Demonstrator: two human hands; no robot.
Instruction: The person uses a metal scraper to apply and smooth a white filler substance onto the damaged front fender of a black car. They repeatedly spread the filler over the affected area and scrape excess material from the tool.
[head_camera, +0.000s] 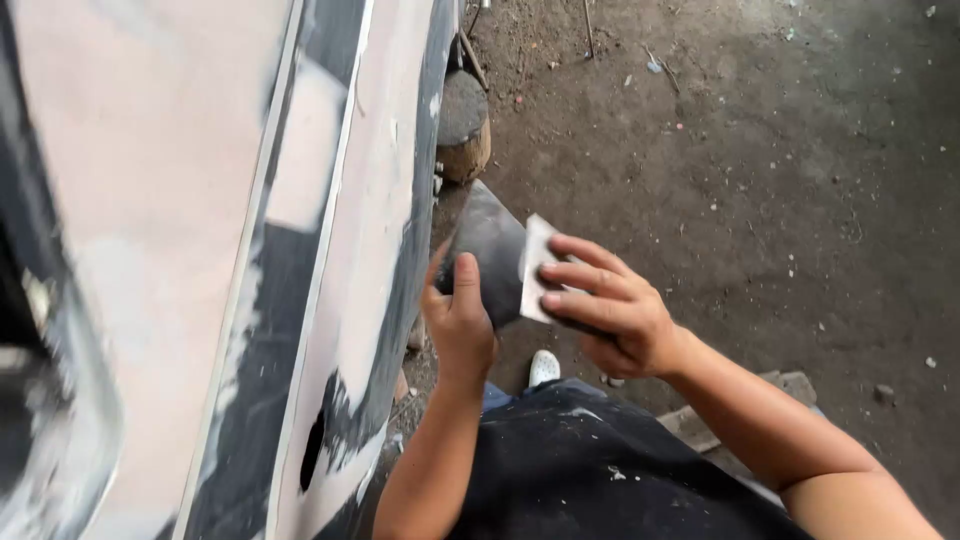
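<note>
Car body panel (200, 250): fills the left, upright beside the person.
Left hand (460, 320): just right of the panel, on the flat board (490, 255).
Right hand (605, 310): right of the board, pressing a spreader (535, 265) against it.
Wooden block (463, 125): behind the hands, on the dirt ground (760, 170).

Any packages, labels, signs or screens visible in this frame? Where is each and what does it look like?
None in view. The left hand holds a dark flat board and the right hand a pale spreader blade, beside a car body panel patched grey, pink and black, above a dirt floor. None shows a label.
</note>
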